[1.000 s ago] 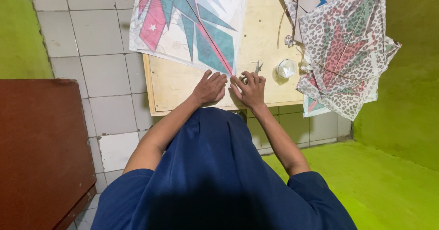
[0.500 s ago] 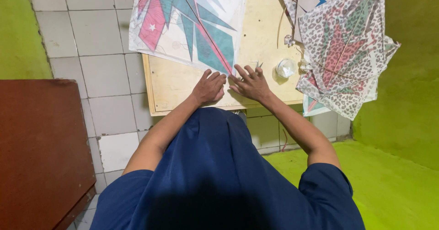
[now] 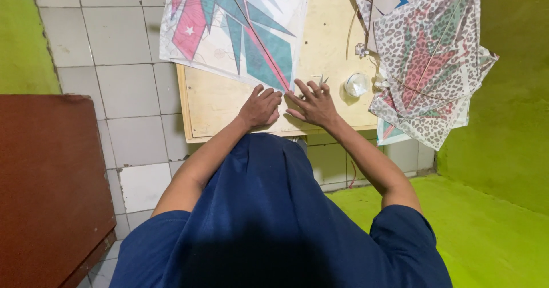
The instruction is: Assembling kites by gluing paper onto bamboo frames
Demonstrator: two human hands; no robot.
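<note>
Head view: both hands' fingers spread open on wooden board [image 3: 217, 102]; tiled floor [image 3: 114, 88], green walls.

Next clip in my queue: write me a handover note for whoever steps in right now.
Left hand: loosely curled, resting on the board at the lower corner of the teal-and-pink kite; grip on anything cannot be told.
Right hand: fingers spread, pressing flat beside that corner, holding nothing.
Nearby: small metal tool above the right fingers, clear round tub, leopard-print kites at right.
Done: kite laid flat, corner pinned by both hands.
Left: work at that corner looks unfinished; tool untouched.
</note>
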